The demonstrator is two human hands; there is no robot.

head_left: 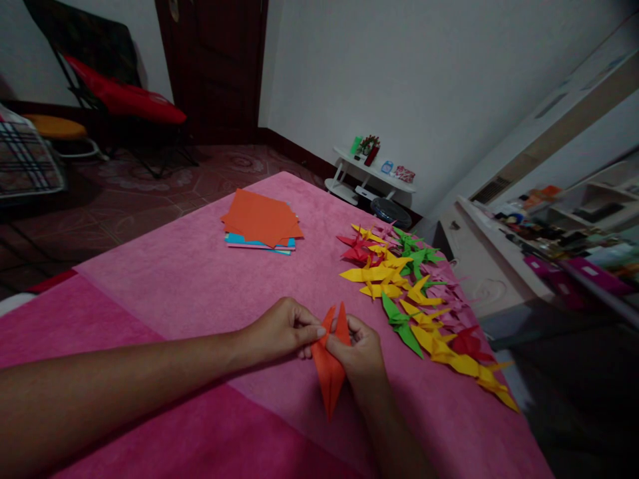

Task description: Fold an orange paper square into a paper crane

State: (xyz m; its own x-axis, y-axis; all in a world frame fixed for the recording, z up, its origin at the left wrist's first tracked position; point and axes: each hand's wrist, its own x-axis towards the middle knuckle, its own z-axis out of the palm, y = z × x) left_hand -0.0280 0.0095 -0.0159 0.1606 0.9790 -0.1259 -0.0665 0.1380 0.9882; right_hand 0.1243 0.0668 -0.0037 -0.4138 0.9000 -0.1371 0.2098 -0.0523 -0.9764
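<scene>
An orange folded paper (329, 379), long and diamond-shaped with two pointed flaps at its far end, is held between both hands above the pink-covered table. My left hand (289, 329) pinches its left flap between thumb and fingers. On the other side, my right hand (364, 349) grips the paper's right edge, its thumb lying across the front near the split. Several folded paper cranes (382, 273) in yellow, green, red and pink lie to the right of my right hand. Beyond my left hand rests a stack of square paper (262, 216), orange on top with blue and pink sheets beneath.
The table's pink cloth (190, 286) runs to a corner at the far side. A cluttered dresser (499, 259) stands beyond the right edge. Farther back are a small white shelf (374, 169), a red-cushioned folding chair (124, 93) and a dark door (214, 66).
</scene>
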